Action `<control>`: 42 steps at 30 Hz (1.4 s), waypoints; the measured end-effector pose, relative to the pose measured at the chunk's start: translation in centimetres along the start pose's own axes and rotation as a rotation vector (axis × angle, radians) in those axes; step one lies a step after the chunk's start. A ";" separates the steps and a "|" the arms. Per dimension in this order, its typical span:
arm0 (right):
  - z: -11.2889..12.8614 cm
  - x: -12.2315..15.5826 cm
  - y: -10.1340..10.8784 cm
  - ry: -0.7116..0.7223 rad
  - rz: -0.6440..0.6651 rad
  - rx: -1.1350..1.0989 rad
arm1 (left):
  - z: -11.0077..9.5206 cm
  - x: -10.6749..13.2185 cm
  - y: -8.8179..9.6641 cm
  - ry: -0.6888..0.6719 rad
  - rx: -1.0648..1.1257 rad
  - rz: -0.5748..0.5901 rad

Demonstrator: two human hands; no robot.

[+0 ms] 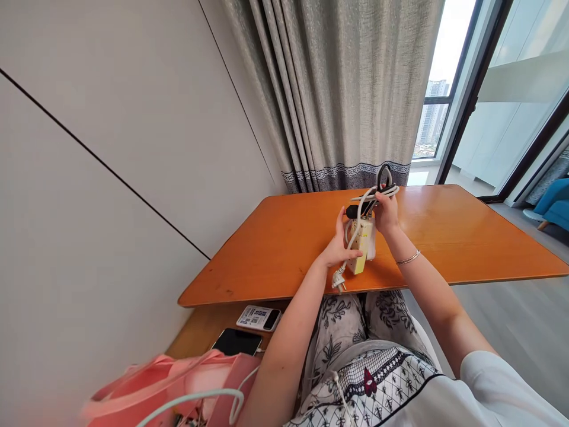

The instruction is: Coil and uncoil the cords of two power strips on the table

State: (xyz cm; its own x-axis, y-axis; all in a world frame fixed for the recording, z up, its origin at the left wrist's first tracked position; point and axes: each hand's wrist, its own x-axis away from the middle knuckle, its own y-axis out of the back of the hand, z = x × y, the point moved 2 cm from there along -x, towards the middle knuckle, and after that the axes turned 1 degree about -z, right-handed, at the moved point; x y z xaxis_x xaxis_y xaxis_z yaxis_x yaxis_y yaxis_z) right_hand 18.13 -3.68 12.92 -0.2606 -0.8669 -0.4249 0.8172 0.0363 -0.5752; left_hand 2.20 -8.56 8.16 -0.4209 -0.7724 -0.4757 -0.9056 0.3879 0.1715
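My left hand (338,248) is around the left side of a cream power strip (361,243), with the thumb across its front and a finger pointing up near a black plug (353,212). My right hand (387,214) is closed on a looped bundle of white and black cables (386,188) above the strip. A white cable runs down past my left hand to a white plug (339,280) that hangs near the table's front edge. Beside the strip, a white block-shaped piece (372,242) is partly hidden.
The orange-brown wooden table (267,255) spans the view before me. Left of my lap, a white phone-sized device (255,317) and a black-screened phone (237,342) lie on a lower surface near a pink bag (146,385). A grey curtain (355,89) hangs behind the table.
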 end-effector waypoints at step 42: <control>-7.8 2.5 7.8 -0.749 0.024 0.157 | 1.2 5.7 22.9 1.152 -1.234 -0.444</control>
State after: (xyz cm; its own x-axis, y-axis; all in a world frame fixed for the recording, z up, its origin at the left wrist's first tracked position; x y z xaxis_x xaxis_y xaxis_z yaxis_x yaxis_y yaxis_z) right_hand 19.83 -1.66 1.98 0.1303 -0.9744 0.1832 0.8961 0.0367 -0.4423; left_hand -20.86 -3.51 8.34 0.5264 -0.8491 0.0452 -0.2273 -0.0892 0.9697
